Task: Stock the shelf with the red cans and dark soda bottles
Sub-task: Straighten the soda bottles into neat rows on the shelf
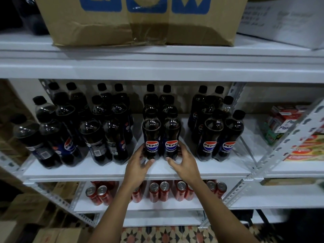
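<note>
Several dark soda bottles stand in four double rows on the white middle shelf (105, 171). At the front of the third row stand two upright bottles side by side. My left hand (140, 165) curls round the base of the left bottle (151, 132), thumb in front and fingers at its left side. In the same way my right hand (184, 163) wraps the base of the right bottle (171, 130). Both bottles rest on the shelf. Red cans (158, 191) stand in pairs on the shelf below, partly hidden by my forearms.
A large cardboard box (140, 23) sits on the top shelf, with a white box (284, 21) to its right. Coloured packages (284, 123) fill the neighbouring shelf bay on the right. Cardboard boxes (26, 207) are stacked at lower left on the patterned tile floor (166, 234).
</note>
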